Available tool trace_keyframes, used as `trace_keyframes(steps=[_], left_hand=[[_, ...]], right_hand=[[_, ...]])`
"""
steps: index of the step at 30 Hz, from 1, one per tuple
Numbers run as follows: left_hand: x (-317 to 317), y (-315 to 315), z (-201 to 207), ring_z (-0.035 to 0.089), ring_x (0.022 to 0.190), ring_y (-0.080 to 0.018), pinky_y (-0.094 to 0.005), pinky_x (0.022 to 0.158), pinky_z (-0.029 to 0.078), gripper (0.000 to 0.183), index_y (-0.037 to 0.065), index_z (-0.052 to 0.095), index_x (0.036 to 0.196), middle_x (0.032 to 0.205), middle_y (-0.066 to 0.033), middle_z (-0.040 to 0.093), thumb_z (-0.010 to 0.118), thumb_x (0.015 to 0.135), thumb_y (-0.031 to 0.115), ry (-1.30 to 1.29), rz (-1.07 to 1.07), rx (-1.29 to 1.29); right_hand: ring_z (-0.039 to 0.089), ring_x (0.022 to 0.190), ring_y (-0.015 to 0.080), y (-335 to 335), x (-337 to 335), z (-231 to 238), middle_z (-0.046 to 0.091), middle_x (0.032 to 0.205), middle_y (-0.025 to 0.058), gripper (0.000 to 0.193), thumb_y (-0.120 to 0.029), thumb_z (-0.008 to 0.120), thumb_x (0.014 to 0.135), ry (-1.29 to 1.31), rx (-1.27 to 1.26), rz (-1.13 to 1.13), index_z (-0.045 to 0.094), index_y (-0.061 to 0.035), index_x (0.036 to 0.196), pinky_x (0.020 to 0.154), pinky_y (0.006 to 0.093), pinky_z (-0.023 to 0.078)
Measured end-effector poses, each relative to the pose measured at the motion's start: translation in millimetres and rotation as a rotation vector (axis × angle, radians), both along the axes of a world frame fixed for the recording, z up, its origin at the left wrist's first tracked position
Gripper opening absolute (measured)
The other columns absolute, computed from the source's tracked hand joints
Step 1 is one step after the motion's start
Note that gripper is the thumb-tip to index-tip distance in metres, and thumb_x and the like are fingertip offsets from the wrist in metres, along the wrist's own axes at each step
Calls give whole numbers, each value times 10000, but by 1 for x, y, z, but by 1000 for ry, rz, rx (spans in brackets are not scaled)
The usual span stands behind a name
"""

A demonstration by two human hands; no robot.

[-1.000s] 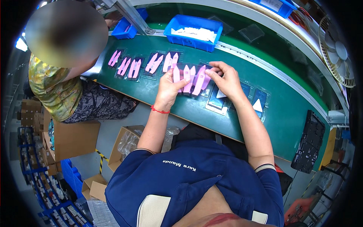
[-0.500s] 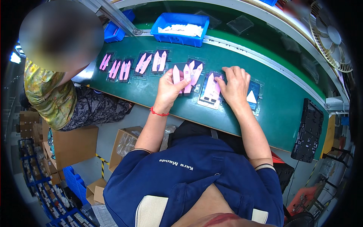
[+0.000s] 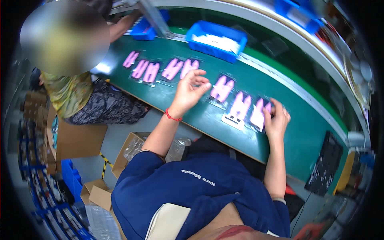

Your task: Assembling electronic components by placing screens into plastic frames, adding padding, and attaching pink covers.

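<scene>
Several flat clear packs with paired pink pointed pieces lie in a row along the green table (image 3: 192, 116). My left hand (image 3: 191, 91) hovers over the near side of the row, fingers loosely bent and apart, holding nothing visible. Close to its fingers is a pink-piece pack (image 3: 189, 69), partly covered by the hand. Right of that hand lie another pack (image 3: 221, 90) and a pack with a white lower edge (image 3: 239, 110). My right hand (image 3: 277, 122) is at the right edge of the end pack (image 3: 258, 115), thumb and forefinger apart. Motion blurs the details.
A blue bin (image 3: 216, 42) of white pieces stands along the back, with a smaller blue bin (image 3: 144, 30) to its left. A black tray-like panel (image 3: 325, 164) lies at the table's right end. A co-worker (image 3: 72, 94) sits at the left.
My left hand has let go of the pink pieces and lifted off. Pink pieces now lie on the rightmost pack, where a white triangle showed. The view has shifted; the co-worker's arm reaches toward the back.
</scene>
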State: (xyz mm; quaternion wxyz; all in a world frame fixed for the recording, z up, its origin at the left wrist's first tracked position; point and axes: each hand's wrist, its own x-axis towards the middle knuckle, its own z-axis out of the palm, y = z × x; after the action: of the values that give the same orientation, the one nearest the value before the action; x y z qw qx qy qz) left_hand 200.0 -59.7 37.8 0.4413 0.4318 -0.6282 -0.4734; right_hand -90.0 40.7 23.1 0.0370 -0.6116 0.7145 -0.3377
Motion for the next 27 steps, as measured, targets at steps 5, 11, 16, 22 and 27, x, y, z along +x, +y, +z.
trace_keyframes(steps=[5, 11, 16, 22, 27], left_hand=[[113, -100, 18, 590, 799, -96, -235, 751, 492, 203, -10, 621, 1011, 876, -34, 642, 682, 828, 55, -189, 513, -310], [193, -244, 37, 684, 837, -228, -325, 780, 530, 210, 17, 697, 944, 890, -130, 705, 710, 778, 146, -668, 832, -303], [200, -350, 7, 642, 956, -349, -406, 844, 510, 234, 55, 715, 939, 984, -196, 673, 714, 745, 187, -1151, 611, -90], [278, -460, -74, 538, 1171, -345, -408, 973, 448, 460, 41, 657, 1109, 1231, -219, 564, 622, 829, 404, -1248, 391, 51], [195, -444, -62, 595, 1078, -338, -407, 905, 484, 428, 23, 666, 1064, 1143, -212, 612, 592, 843, 381, -1238, 365, 89]], right_hand=[[495, 1083, 325, 12, 24, -8, 520, 1138, 153, 494, -155, 712, 756, 283, -104, -72, 557, -72, 1218, 938, 433, 340], [489, 1092, 324, 28, 12, -8, 533, 1152, 157, 449, -190, 720, 775, 288, -129, -164, 580, -27, 1169, 947, 421, 334], [496, 1083, 319, 50, -2, -28, 536, 1131, 161, 343, -162, 655, 840, 242, -88, -325, 580, -11, 1138, 945, 426, 336], [505, 1081, 318, 42, 1, -33, 553, 1107, 160, 304, -161, 614, 878, 271, -75, -343, 577, 4, 1131, 951, 424, 335], [507, 1032, 324, 48, -1, -30, 557, 1067, 173, 311, -154, 630, 860, 310, -64, -421, 574, 23, 1109, 923, 429, 342]])
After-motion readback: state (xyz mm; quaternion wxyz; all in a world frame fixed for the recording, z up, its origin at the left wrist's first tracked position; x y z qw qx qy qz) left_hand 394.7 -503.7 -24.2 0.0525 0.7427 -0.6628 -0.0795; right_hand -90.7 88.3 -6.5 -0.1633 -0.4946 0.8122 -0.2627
